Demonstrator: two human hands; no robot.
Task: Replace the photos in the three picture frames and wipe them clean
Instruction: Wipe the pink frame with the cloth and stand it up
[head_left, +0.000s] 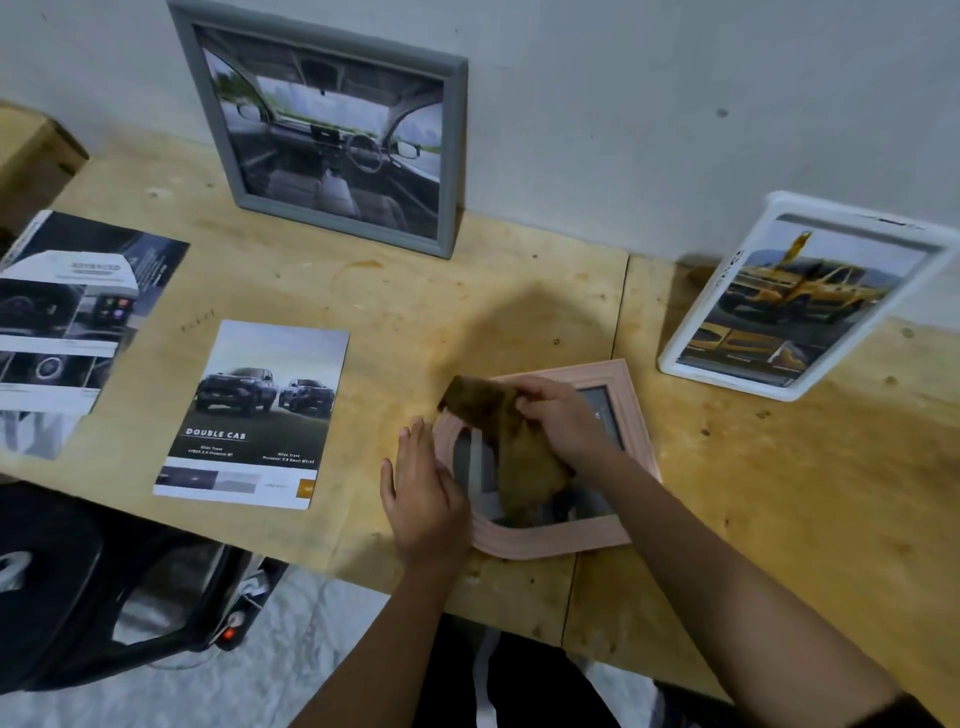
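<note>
Three frames on plywood worktop (467, 291). Pink frame (618, 384) flat at front edge; right hand (563, 418) grip closed around brown cloth (514, 447) on its glass; left hand (423, 491), fingers straight, presses frame's left border. Grey frame (452, 156) and white frame (675, 358) lean on wall.

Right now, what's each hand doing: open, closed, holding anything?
Left hand: open, fingers straight, resting on the pink frame's left edge.
Right hand: closed on the brown cloth, over the frame's glass.
</note>
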